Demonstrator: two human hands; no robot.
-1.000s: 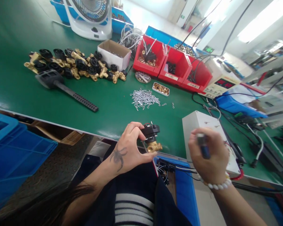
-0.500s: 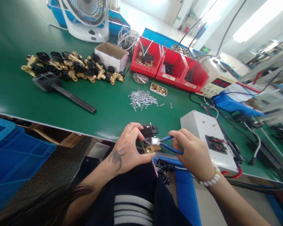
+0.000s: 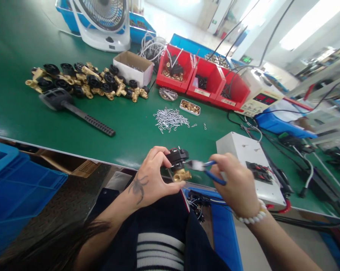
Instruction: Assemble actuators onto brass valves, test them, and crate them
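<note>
over the near edge of the surface, fingers of the left hand clench the brass valve by its black cap; the right hand grasps blue pliers just beside it. the valve seems heavy and rigid, and the cap probably gives the best hold.

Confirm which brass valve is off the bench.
The black-capped valve gripped in the left hand, blue-handled pliers in the right hand pointing at it. The other valves lie heaped on the green bench.
</note>
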